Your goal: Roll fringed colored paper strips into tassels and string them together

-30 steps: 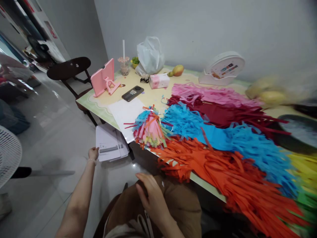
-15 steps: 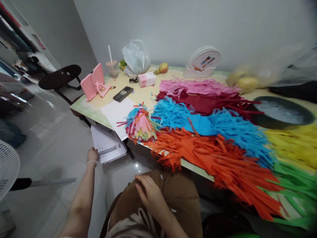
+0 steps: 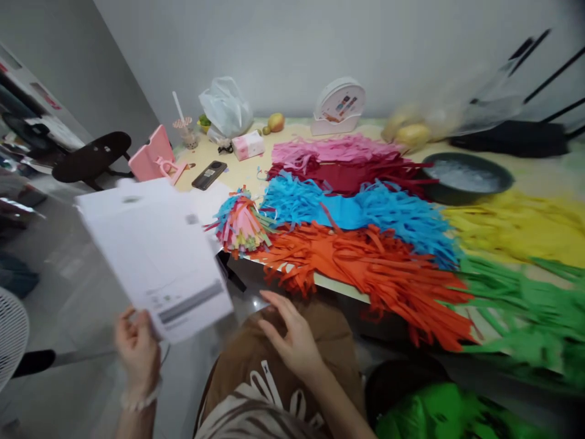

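Note:
My left hand, with a bracelet at the wrist, grips the lower left edge of a white cardboard sheet or flat box with printed grey bands. The sheet is raised in front of the table's left end and hides part of it. My right hand hovers over my lap, fingers apart and holding nothing. Closest to it on the table edge are orange fringed strips and a multicoloured fringed tassel. Beyond lie blue, dark red and pink fringed bundles.
Along the table stand a pink stand, a phone, a drink cup, a tissue pack and a dark bowl. Yellow and green fringes spread to the right. A fan stands at left.
My left hand has lifted the white cardboard from below the table edge, bringing it up and closer to me. My right hand has shifted slightly, fingers spreading. The view has turned right.

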Action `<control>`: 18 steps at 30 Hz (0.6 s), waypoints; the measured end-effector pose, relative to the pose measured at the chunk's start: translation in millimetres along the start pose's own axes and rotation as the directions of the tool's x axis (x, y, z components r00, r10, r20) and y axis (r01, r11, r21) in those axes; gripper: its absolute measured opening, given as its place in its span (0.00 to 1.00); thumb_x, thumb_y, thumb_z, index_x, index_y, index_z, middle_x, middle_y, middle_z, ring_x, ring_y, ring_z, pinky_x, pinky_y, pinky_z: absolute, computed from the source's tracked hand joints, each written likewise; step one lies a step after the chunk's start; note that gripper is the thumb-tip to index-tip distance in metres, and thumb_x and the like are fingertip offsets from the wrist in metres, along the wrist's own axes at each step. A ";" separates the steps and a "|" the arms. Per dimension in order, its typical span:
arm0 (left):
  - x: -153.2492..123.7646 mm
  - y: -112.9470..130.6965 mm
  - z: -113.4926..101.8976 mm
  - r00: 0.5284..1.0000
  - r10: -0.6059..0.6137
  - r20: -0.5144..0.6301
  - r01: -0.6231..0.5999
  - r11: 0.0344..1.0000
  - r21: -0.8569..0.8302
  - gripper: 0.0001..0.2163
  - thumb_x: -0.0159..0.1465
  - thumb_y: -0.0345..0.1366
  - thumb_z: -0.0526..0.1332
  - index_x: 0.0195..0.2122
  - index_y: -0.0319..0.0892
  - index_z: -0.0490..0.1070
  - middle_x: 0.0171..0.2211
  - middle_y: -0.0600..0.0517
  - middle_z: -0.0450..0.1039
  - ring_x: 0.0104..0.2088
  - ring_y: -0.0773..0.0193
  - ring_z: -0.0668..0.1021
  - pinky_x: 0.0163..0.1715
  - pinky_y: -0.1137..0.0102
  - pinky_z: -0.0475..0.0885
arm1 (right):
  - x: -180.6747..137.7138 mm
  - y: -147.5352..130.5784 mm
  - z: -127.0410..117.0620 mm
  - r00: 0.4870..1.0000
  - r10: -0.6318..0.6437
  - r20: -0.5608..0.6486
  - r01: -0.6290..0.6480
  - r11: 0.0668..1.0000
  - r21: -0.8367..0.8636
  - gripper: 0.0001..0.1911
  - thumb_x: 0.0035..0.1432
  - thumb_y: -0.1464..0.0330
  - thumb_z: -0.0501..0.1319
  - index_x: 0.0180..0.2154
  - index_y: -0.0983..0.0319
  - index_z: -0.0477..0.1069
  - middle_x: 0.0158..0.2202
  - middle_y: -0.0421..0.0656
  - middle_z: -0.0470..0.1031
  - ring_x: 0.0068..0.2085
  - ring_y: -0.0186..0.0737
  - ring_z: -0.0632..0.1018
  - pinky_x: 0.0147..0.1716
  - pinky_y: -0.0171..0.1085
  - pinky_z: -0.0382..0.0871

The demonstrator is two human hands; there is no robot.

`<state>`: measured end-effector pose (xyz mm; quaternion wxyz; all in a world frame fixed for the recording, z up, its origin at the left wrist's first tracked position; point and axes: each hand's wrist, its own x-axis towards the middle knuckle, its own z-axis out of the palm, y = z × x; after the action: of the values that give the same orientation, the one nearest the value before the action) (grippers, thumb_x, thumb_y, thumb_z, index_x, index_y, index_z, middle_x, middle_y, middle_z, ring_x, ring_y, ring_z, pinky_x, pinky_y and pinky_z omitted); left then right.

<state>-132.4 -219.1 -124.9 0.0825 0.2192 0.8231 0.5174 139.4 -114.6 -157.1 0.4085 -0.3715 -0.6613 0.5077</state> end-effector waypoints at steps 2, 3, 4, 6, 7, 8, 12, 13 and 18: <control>-37.2 11.1 34.6 0.965 -0.034 0.260 0.061 0.994 -0.095 0.14 0.59 0.50 0.61 0.43 0.50 0.67 0.18 0.60 0.62 0.16 0.66 0.64 0.16 0.73 0.59 | 2.9 -1.9 -21.0 0.989 0.114 -0.096 -0.095 0.980 0.176 0.28 0.59 0.58 0.64 0.59 0.61 0.68 0.58 0.53 0.73 0.57 0.51 0.75 0.53 0.47 0.73; -54.7 14.4 53.1 0.926 -0.031 0.375 0.081 0.990 -0.119 0.15 0.59 0.51 0.62 0.40 0.48 0.68 0.17 0.59 0.63 0.16 0.66 0.65 0.15 0.73 0.59 | 2.0 -1.2 -33.8 0.971 0.192 -0.142 -0.150 0.954 0.260 0.30 0.57 0.55 0.65 0.58 0.62 0.69 0.57 0.53 0.74 0.56 0.53 0.76 0.51 0.47 0.74; -70.0 17.2 71.1 0.856 -0.017 0.516 0.104 0.985 -0.140 0.15 0.60 0.51 0.62 0.38 0.46 0.68 0.18 0.58 0.66 0.17 0.66 0.68 0.17 0.73 0.63 | -0.6 0.5 -47.3 0.945 0.270 -0.185 -0.201 0.924 0.324 0.30 0.56 0.52 0.65 0.55 0.63 0.71 0.54 0.54 0.76 0.53 0.54 0.78 0.49 0.47 0.75; -90.2 25.8 102.8 0.680 0.071 0.729 0.127 0.969 -0.212 0.13 0.64 0.48 0.60 0.39 0.44 0.67 0.27 0.53 0.75 0.25 0.64 0.76 0.25 0.71 0.71 | -10.5 5.3 -73.7 0.884 0.386 -0.265 -0.273 0.885 0.377 0.28 0.55 0.49 0.65 0.47 0.64 0.76 0.47 0.53 0.81 0.47 0.55 0.81 0.46 0.48 0.76; -94.0 33.1 116.2 0.624 0.153 0.767 0.105 0.955 -0.276 0.13 0.65 0.46 0.60 0.44 0.44 0.66 0.36 0.49 0.78 0.31 0.63 0.79 0.31 0.70 0.74 | -17.0 7.7 -84.8 0.866 0.407 -0.292 -0.289 0.882 0.372 0.27 0.54 0.48 0.65 0.44 0.64 0.77 0.45 0.52 0.82 0.45 0.54 0.81 0.45 0.48 0.76; -93.7 42.9 128.0 0.598 0.254 0.760 0.051 0.934 -0.353 0.14 0.66 0.44 0.59 0.50 0.46 0.64 0.46 0.45 0.76 0.38 0.61 0.80 0.37 0.67 0.75 | -23.8 9.8 -93.6 0.861 0.405 -0.307 -0.293 0.889 0.353 0.26 0.54 0.49 0.65 0.42 0.64 0.78 0.43 0.51 0.82 0.43 0.53 0.82 0.44 0.48 0.76; -67.9 93.5 159.3 0.527 0.612 0.589 -0.419 0.790 -0.447 0.24 0.66 0.40 0.61 0.62 0.46 0.58 0.61 0.41 0.63 0.56 0.55 0.72 0.53 0.60 0.70 | -43.5 11.2 -98.9 0.903 0.338 -0.264 -0.277 0.930 0.242 0.21 0.58 0.53 0.63 0.39 0.64 0.79 0.38 0.49 0.83 0.40 0.50 0.82 0.42 0.46 0.76; -61.1 103.8 163.4 0.483 0.646 0.591 -0.512 0.756 -0.408 0.22 0.65 0.40 0.61 0.59 0.45 0.61 0.58 0.42 0.66 0.54 0.55 0.72 0.52 0.61 0.69 | -46.2 9.8 -93.9 0.911 0.320 -0.260 -0.265 0.937 0.227 0.20 0.59 0.54 0.62 0.39 0.64 0.79 0.38 0.48 0.83 0.39 0.49 0.82 0.41 0.45 0.76; -55.2 125.9 167.2 0.433 0.657 0.617 -0.580 0.727 -0.367 0.17 0.59 0.44 0.68 0.46 0.46 0.68 0.33 0.56 0.67 0.26 0.67 0.69 0.25 0.71 0.67 | -56.2 2.8 -68.5 0.897 0.196 -0.396 -0.168 0.980 0.104 0.16 0.66 0.64 0.55 0.46 0.65 0.77 0.40 0.46 0.82 0.40 0.44 0.81 0.43 0.40 0.74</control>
<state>12.0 -60.9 -93.4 0.2093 0.6824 0.5576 0.4238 224.4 -139.8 -158.7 0.4994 -0.5148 -0.5072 0.4779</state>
